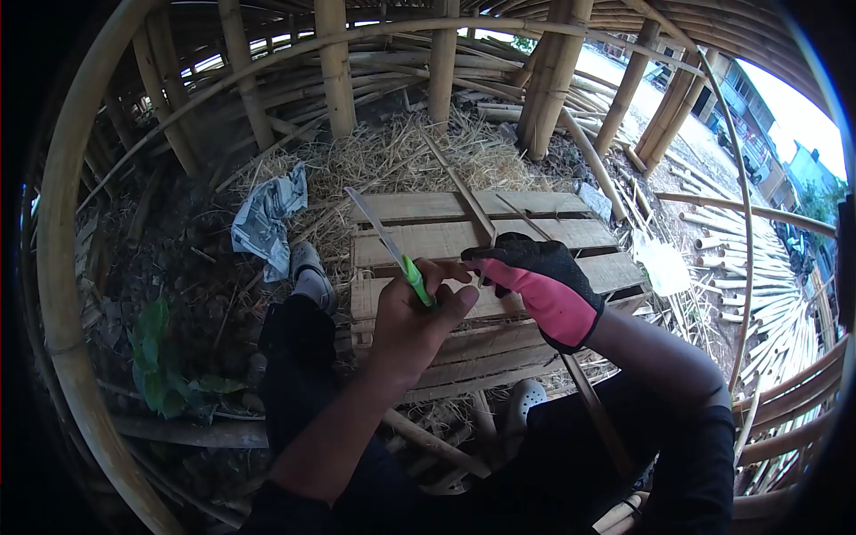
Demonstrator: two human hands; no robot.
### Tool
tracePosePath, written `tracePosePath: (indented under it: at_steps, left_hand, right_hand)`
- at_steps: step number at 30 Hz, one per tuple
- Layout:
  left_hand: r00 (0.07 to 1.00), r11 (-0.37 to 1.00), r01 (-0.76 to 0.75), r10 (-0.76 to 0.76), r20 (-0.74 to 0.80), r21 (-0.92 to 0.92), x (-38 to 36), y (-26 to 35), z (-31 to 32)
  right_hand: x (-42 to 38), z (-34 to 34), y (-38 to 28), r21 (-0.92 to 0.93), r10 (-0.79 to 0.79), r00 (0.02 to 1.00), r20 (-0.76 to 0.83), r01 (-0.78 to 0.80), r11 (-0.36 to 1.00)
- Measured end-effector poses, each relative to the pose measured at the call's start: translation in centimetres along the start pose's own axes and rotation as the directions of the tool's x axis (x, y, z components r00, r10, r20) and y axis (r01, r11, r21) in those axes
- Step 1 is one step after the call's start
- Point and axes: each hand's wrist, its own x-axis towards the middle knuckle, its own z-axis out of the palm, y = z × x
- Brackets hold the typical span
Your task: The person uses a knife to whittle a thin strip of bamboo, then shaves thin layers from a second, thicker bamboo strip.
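Observation:
My left hand (410, 312) is bare and closed around the green handle of a knife (416, 282). The knife's long blade points up and to the left, away from me, over the edge of a wooden slatted crate (419, 239). On my right hand (546, 287) is a black and pink glove, its fingers closed on a long thin bamboo strip (465, 194). One length of the strip runs away from me across the crate. Another length comes out below the glove toward my lap. The fingertips of both hands are close together above the slats.
Bamboo posts (335, 67) and a curved pole (62, 223) surround the spot. Straw shavings (383, 160) lie behind the crate. Crumpled newspaper (270, 218) is at the left, by my shoe (308, 267). Many cut bamboo poles (776, 294) lie outside on the right.

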Motion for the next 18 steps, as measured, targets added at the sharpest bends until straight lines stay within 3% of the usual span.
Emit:
tracePosePath:
  at_steps: [2, 3, 4, 9, 12, 14, 16, 18]
  left_hand:
    - [0.996, 1.0, 0.025, -0.024, -0.082, 0.007, 0.0, 0.2, 0.8]
    - [0.993, 0.999, 0.045, -0.045, -0.113, 0.0, 0.0, 0.2, 0.8]
    - [0.987, 0.998, 0.066, -0.066, -0.144, -0.008, 0.0, 0.1, 0.8]
    - [0.989, 0.996, 0.081, -0.076, -0.126, 0.03, -0.1, 0.3, 0.5]
    - [0.982, 0.987, 0.159, -0.157, -0.101, 0.006, 0.0, 0.5, 0.1]
    - [0.977, 0.979, 0.202, -0.201, -0.078, 0.007, 0.0, 0.5, 0.0]
    - [0.965, 0.964, 0.261, -0.259, -0.039, 0.05, 0.0, 0.5, 0.1]
    - [0.958, 0.956, 0.287, -0.286, -0.012, 0.064, 0.0, 0.7, 0.0]
  right_hand:
    - [-0.1, 0.8, -0.2, 0.189, 0.144, 0.987, 0.073, -0.156, 0.97]
    - [0.4, 1.8, 0.6, 0.254, -0.001, 1.0, -0.025, 0.007, 0.967]
    - [0.2, 1.7, 0.8, 0.254, -0.001, 1.0, -0.025, 0.007, 0.967]
    - [0.6, -0.2, -0.1, -0.082, -0.077, 0.997, -0.008, 0.076, 0.994]
    - [0.8, -0.7, 0.7, -0.064, -0.094, 0.987, -0.127, 0.086, 0.994]
    - [0.9, -1.4, 0.3, -0.054, -0.032, 0.994, -0.105, 0.026, 0.998]
    - [0.9, -1.6, 1.0, -0.305, -0.242, 0.968, -0.069, 0.211, 0.929]
    - [1.0, -1.7, 0.4, -0.279, -0.204, 0.978, -0.036, 0.186, 0.942]
